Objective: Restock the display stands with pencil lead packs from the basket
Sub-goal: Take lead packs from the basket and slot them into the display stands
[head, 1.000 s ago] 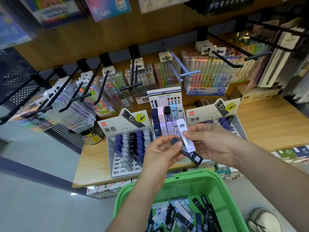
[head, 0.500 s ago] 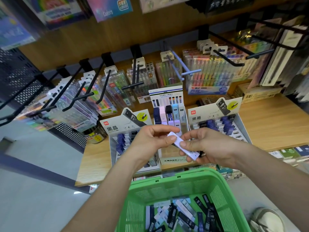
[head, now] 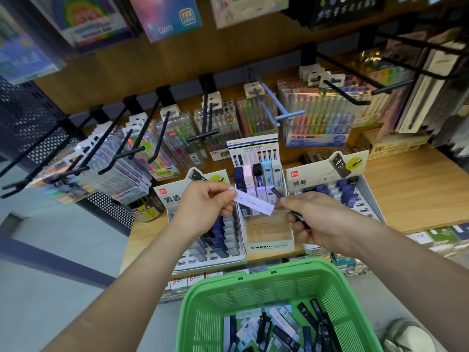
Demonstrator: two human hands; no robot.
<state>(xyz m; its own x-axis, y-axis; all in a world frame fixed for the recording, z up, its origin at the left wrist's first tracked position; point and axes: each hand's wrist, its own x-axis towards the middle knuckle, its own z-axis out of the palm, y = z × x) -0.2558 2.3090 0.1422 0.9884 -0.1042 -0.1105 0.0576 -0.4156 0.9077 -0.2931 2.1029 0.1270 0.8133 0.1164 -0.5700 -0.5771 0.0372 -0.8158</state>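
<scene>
Wooden shelf [head: 411, 196]: carries the MONO stand at its front edge, with bare wood further to the right of it.
Green basket [head: 203, 321]: sits below and in front of the MONO stand, off the shelf; holds many loose lead packs [head: 284, 323], so probably plenty left to place.
Left Deli stand [head: 203, 257]: just beside the MONO stand; holds dark packs in stepped slots, front slots empty.
Right Deli stand [head: 327, 171]: just beside the MONO stand on the other side; front rows hidden behind the right wrist.
MONO stand [head: 269, 246]: back rows filled with upright navy, pink, black and pale blue packs; clear front compartments look empty.
Right hand [head: 319, 222]: curled round a dark lead pack [head: 276, 193] in front of the MONO stand; thumb tip at the white pack's right end, contact unclear.
Left hand [head: 203, 207]: pinches the white pack's left end between thumb and fingers.
White lead pack [head: 253, 200]: held flat and crosswise in the air in front of the MONO stand's middle rows, in no slot yet.
Step in hand, as judged: seating the white pack in the MONO stand.
Doing it well: turn upright, label forward; lower into an empty slot behind matching pale packs; avoid knocking upright neighbours; keep the dark pack clamped, likely bound for a Deli stand.
</scene>
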